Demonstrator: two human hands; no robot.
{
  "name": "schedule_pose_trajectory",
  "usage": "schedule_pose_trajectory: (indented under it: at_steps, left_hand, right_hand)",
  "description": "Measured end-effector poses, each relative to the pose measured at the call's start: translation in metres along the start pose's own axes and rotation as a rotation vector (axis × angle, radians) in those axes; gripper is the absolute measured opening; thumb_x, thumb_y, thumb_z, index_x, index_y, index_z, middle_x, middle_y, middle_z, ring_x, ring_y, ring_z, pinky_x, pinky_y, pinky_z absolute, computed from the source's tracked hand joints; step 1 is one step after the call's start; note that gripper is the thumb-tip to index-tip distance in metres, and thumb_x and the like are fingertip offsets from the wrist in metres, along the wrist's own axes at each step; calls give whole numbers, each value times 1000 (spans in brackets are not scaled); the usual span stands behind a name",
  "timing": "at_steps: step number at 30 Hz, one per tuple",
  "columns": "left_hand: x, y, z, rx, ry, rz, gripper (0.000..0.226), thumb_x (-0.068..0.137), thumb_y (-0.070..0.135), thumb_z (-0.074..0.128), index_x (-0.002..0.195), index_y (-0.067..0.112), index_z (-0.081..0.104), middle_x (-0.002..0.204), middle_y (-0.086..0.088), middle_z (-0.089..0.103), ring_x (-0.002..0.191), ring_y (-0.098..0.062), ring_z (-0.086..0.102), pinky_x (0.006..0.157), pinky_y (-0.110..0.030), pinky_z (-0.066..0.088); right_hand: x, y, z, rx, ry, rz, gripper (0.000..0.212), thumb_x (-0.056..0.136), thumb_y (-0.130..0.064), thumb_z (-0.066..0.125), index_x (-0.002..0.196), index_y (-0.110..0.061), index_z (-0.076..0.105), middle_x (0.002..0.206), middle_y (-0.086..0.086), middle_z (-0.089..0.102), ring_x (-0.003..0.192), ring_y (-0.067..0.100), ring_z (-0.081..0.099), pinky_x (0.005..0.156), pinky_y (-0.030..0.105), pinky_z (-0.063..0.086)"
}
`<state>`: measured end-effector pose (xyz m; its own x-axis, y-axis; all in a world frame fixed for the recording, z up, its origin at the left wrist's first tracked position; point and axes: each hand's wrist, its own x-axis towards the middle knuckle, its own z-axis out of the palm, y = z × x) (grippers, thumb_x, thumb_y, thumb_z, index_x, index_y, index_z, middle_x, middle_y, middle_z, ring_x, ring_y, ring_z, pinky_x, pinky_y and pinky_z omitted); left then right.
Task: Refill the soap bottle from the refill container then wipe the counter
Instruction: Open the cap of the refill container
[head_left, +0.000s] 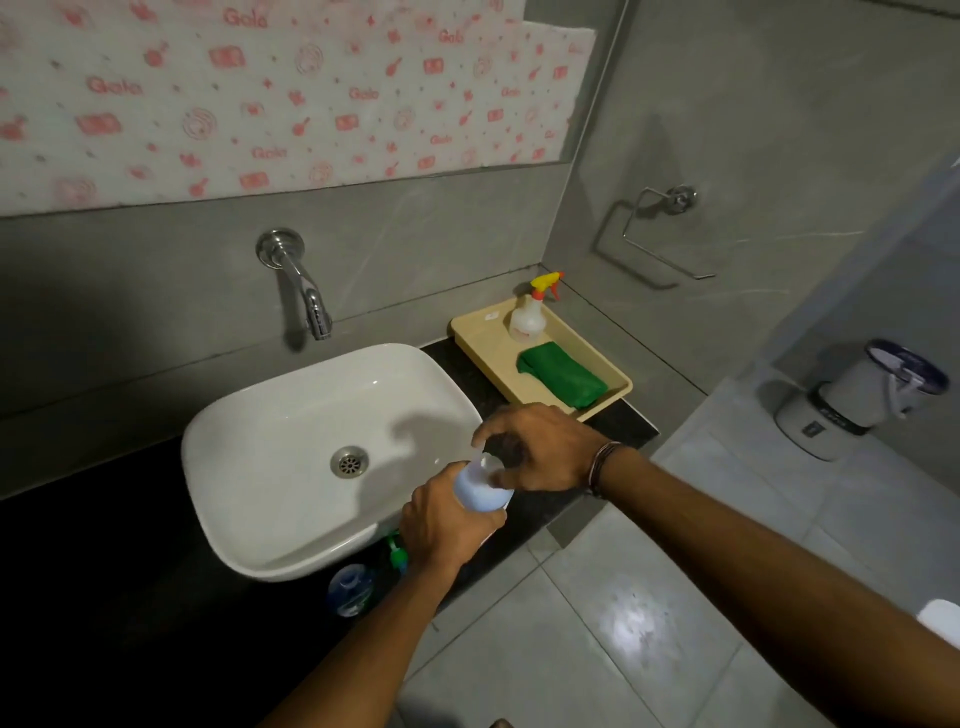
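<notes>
My left hand (441, 525) grips the body of a pale blue refill container (480, 488) over the counter's front edge, beside the white basin (311, 415). Curled over the container's top, my right hand (535, 447) covers its cap. A small clear soap bottle (350, 590) with blue liquid stands on the dark counter (130, 545) just below the basin, and a green pump part (397, 553) lies next to it. A folded green cloth (563, 379) rests in a beige tray (488, 353) at the counter's right end.
A spray bottle (530, 312) with a yellow trigger stands in the tray. A chrome tap (306, 291) juts from the wall above the basin. A towel ring (654, 234) hangs on the right wall; a white bin (852, 400) stands on the tiled floor.
</notes>
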<state>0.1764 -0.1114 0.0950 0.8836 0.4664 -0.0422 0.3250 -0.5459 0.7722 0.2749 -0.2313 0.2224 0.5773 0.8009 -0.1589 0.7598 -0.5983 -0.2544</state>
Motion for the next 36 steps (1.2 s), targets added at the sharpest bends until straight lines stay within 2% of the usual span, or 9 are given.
schedule_pose_trajectory:
  at_steps: [3,7,9,13,17,21,25,28,36]
  left_hand:
    - [-3,1,-5,-7,-25,4,77,51,66,86,119,34,66,112,5,75,99,-20,70,75,-30,52]
    - [-4,3,-10,-58,-47,33,82,45,76,73,118,38,65,110,10,75,89,-14,67,68,-28,52]
    - [-4,1,-13,-64,-34,40,78,46,74,78,114,38,66,106,10,76,83,-12,64,66,-27,50]
    - [-4,-3,-15,-69,-42,36,76,52,68,85,119,37,67,109,8,76,88,-13,67,68,-27,50]
    - [-7,-3,-15,-66,-40,51,68,53,65,87,111,36,67,105,8,77,80,-9,61,65,-25,46]
    - [-8,-5,-15,-78,-38,60,75,55,66,87,119,33,68,110,7,78,93,-14,72,71,-29,56]
    - [-8,-5,-14,-81,-36,63,69,55,64,89,113,33,68,109,6,78,88,-10,66,73,-27,53]
    - [-7,-6,-13,-89,-47,62,74,56,63,89,121,34,67,112,6,78,97,-15,72,76,-33,59]
    - [-4,-8,-6,-100,-47,66,74,59,60,90,123,32,67,115,5,77,100,-17,71,81,-35,61]
  right_hand:
    - [5,-22,1,-248,-22,261,60,92,-73,45,106,-19,69,95,5,72,83,23,68,75,44,61]
    - [4,-30,-7,-153,-123,195,28,92,-35,69,113,-16,71,109,7,73,97,25,68,84,43,60]
    - [2,-29,-14,-29,-138,136,47,83,-18,78,128,-19,65,122,4,70,107,21,67,89,41,59]
    - [4,-35,-6,-176,-125,250,48,88,-47,72,127,-21,63,118,2,72,103,22,68,87,43,60]
    - [2,-38,-2,-70,-138,146,48,86,-22,74,133,-23,63,130,1,67,114,19,64,94,40,58]
    - [2,-38,6,-146,-148,284,54,89,-53,65,132,-21,60,123,5,69,108,24,66,90,42,59]
    - [0,-37,11,-43,-113,234,50,84,-33,74,131,-23,61,126,3,68,112,21,65,91,40,59]
    - [0,-36,14,-74,-76,324,60,81,-62,67,125,-22,63,116,3,71,102,22,68,85,42,61]
    - [3,-27,23,-28,-34,243,43,87,-42,71,125,-20,67,119,1,72,105,20,67,89,41,59]
